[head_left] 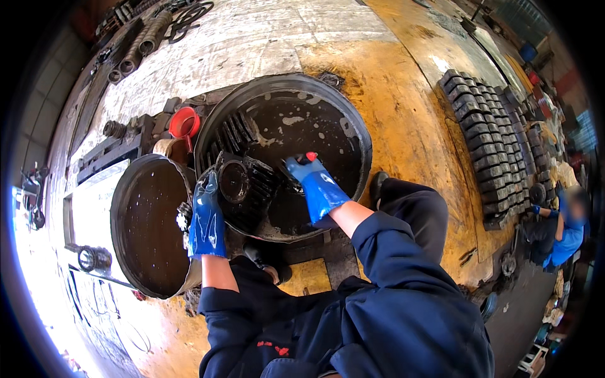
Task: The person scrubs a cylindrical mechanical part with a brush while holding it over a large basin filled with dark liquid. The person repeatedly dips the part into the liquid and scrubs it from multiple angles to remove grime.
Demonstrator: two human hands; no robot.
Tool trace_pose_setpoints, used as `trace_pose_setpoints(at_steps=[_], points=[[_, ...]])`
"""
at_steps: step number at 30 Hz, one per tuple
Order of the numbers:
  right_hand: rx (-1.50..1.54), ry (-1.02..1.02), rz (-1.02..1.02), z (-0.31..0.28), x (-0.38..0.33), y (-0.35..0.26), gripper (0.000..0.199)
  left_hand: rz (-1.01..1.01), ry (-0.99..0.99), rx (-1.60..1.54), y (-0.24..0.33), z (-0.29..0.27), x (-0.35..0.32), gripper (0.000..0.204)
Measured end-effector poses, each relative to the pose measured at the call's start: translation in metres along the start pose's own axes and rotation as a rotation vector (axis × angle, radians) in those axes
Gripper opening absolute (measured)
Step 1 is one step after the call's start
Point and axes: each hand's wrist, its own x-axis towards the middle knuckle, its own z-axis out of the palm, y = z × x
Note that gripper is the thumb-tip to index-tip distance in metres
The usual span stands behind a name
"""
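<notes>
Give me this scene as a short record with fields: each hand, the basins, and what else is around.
left hand: blue glove, steadying a dark finned metal part
right hand: blue glove, holding a brush with a red tip against the part
large basin: round, dark liquid, holds the part
second basin: round, dark liquid, at left
nearby: red funnel, rows of finned parts

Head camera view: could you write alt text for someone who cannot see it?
A person's blue-gloved left hand steadies a dark finned metal part in a round basin of dark liquid, while the gloved right hand works a red-tipped tool against it. A barrel stands alongside.
</notes>
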Motion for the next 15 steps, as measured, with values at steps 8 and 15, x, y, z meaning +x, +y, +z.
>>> trace_pose_setpoints(at_steps=[8, 15], points=[[0.322, -0.108, -0.345, 0.061, -0.086, -0.114, 0.022, -0.003, 0.023, 0.007, -0.009, -0.001, 0.001, 0.043], [-0.157, -0.155, -0.866, 0.092, -0.104, -0.078, 0.023, -0.092, 0.217, 0.226, 0.012, 0.012, -0.018, 0.048]])
